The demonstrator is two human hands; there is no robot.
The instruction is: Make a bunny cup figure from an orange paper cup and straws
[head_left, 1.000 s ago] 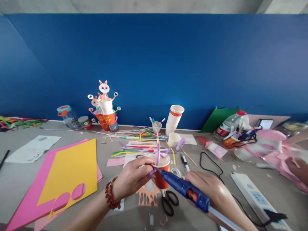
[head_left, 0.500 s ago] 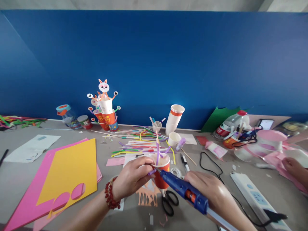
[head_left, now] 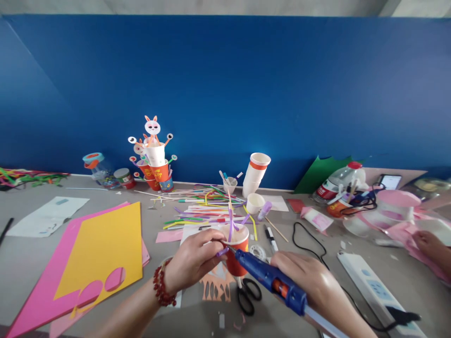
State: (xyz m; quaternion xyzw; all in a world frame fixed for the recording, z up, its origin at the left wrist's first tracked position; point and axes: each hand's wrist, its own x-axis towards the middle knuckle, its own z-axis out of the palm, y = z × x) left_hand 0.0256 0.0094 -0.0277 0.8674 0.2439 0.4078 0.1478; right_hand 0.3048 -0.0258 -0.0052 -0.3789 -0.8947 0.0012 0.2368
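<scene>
A red paper cup with purple pieces standing in its mouth is in front of me. My left hand, with a beaded bracelet on the wrist, pinches a short purple piece at the cup's left rim. My right hand is wrapped round a blue glue gun. The gun's nozzle points left and meets the left fingertips by the rim. Whether glue is coming out is too small to tell. Black-handled scissors lie just below the cup, beside an orange cut paper.
Straws lie behind the cup. Yellow card is at left, stacked white cups behind. At right are a power strip, a black cord and another person's hand on pink material.
</scene>
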